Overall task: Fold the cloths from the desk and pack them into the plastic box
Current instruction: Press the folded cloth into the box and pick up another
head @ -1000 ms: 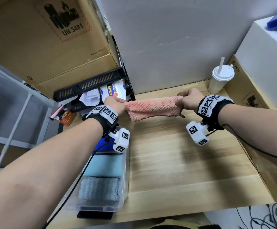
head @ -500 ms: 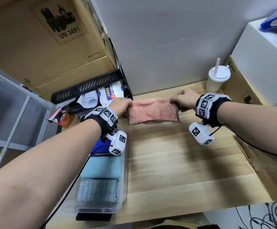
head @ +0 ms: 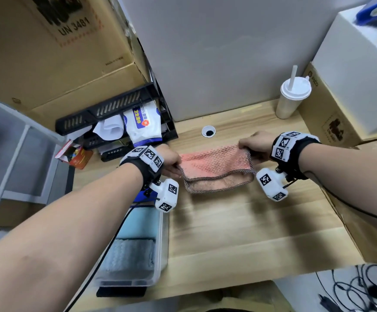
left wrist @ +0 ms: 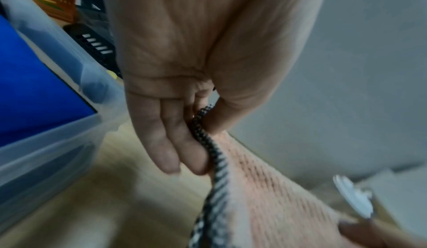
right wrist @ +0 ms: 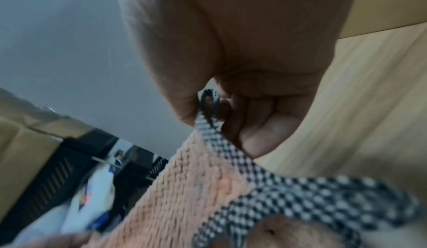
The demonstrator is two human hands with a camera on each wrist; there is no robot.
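Both my arms reach out over the light wooden desk [head: 239, 221]. My left hand [head: 170, 162] pinches the 9 o'clock end of the pink waffle-knit cloth with checked trim [head: 214, 167], thumb against fingers; my right hand [head: 256, 144] pinches the 3 o'clock end. The cloth sags between them, doubled over. The clear plastic box [head: 164, 244] sits at 7 o'clock of the cloth, with folded cloths inside.

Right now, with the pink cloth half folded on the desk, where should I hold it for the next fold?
Keep each grip on the checkered hem at the short ends: left hand at the left, right hand at the right, coming from the sides. The cloth sags between them, so corner pinches probably keep the layers aligned.
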